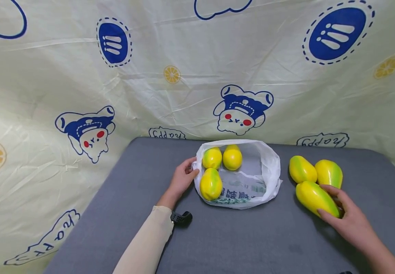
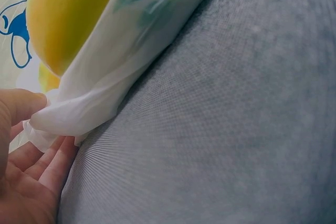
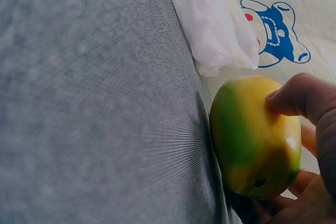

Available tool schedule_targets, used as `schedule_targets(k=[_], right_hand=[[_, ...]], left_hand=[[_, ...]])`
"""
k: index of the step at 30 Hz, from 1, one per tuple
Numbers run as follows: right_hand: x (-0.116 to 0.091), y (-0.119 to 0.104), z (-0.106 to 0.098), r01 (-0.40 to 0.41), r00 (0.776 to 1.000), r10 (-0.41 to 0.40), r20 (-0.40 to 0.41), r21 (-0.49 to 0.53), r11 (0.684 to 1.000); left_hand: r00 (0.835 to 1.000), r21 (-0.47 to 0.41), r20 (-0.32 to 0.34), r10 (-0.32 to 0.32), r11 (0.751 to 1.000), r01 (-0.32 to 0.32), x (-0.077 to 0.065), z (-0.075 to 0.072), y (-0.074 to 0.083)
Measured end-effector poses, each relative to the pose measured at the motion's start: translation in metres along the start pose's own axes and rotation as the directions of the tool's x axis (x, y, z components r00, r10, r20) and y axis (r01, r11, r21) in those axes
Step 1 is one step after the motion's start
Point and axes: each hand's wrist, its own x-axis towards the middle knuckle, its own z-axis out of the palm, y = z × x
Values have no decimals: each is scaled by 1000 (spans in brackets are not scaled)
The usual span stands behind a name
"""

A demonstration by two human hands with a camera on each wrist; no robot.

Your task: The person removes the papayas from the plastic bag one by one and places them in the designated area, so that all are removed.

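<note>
Grey table; six fruits, head view only.

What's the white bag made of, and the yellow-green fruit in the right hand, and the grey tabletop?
White bag: probably thin plastic, slightly shiny; it crinkles and looks partly see-through. Yellow-green fruit: smooth and glossy, with bright highlights; perhaps moulded plastic, though real peel is possible. Grey tabletop: likely matte cloth; the wrist views show a fine weave.

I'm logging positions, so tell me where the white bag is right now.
In the head view, the white bag lies near the middle of the gray table, its left edge pinched by the left hand, with three yellow-green fruits to its right.
</note>
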Motion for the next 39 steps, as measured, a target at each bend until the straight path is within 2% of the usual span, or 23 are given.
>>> schedule_targets(k=[22,31,39], right_hand=[[1,1,4,27,998,-28,-49,-29,999],[3,1,0,105,989,-107,-105,-23,994],[5,-14,-6,87,988,-99,-118,-99,991]], left_hand=[[1000,11,-12,-9,1000,9,0,-2,-1],[1000,1,1,-16,1000,16,-1,-1,-1],[1000,8,-3,-13,1000,13,0,0,0]])
